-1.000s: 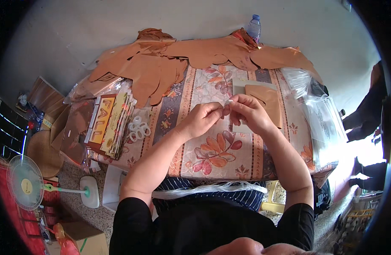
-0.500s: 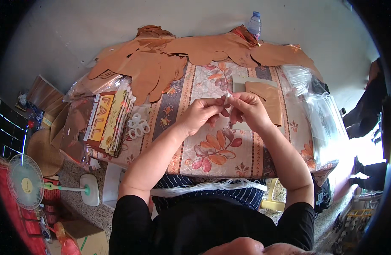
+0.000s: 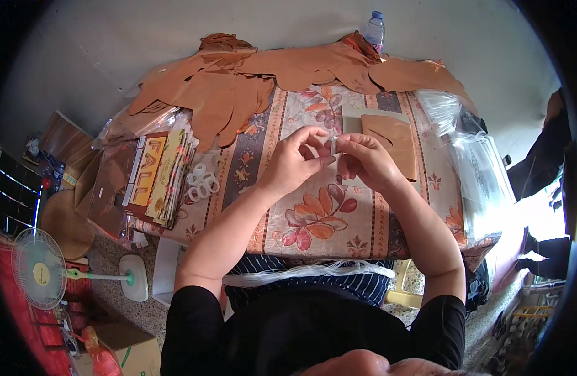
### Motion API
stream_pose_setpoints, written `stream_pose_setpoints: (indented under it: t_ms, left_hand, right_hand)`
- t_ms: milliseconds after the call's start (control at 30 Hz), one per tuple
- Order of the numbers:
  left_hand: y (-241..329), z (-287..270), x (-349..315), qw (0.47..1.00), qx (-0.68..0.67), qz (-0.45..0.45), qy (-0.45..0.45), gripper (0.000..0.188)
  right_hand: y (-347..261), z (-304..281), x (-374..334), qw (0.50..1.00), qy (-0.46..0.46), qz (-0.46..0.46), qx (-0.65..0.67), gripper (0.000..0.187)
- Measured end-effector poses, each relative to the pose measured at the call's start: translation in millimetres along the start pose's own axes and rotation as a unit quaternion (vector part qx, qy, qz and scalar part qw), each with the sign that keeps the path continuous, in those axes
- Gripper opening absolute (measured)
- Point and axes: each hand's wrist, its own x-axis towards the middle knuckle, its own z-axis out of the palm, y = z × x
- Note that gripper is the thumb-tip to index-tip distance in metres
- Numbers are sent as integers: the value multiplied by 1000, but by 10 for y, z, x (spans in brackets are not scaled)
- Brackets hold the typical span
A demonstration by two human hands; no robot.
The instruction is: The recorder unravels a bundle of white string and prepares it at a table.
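Note:
Over the middle of the table, my right hand (image 3: 367, 158) pinches a small white piece (image 3: 333, 145) between thumb and fingertips; its exact kind is too small to make out. Close beside it, my left hand (image 3: 296, 160) has its fingers curled, with the thumb apart from the index finger. Its fingertips are near the white piece, and I cannot tell whether they touch it. Just beyond my right hand, a folded brown paper piece (image 3: 392, 147) lies on a pale grey sheet (image 3: 356, 118). White strands (image 3: 310, 271) lie across my lap.
Several white rings (image 3: 204, 183) lie left of my hands, beside a stack of printed fall-themed cards (image 3: 166, 178). Brown paper cutouts (image 3: 226, 94) cover the far side, near a water bottle (image 3: 375, 31). Clear plastic bags (image 3: 470, 169) lie right. A fan (image 3: 39, 269) stands left.
My left thumb and index finger have parted and the hand has opened up a little. My right hand still pinches the white piece in nearly the same spot.

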Motion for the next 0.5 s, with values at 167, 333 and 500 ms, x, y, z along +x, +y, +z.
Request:
stream_pose_setpoints:
  t_ms: [167, 333, 500]
  left_hand:
    - [45, 18, -39, 998, 34, 42, -19, 33]
    - [-45, 68, -26, 995, 45, 86, 37, 31]
    - [-89, 48, -8, 997, 33, 49, 43, 21]
  right_hand:
    - [32, -11, 3, 998, 0, 15, 67, 23]
    - [63, -32, 36, 990, 14, 15, 136, 27]
    - [24, -25, 26, 987, 12, 24, 160, 28]
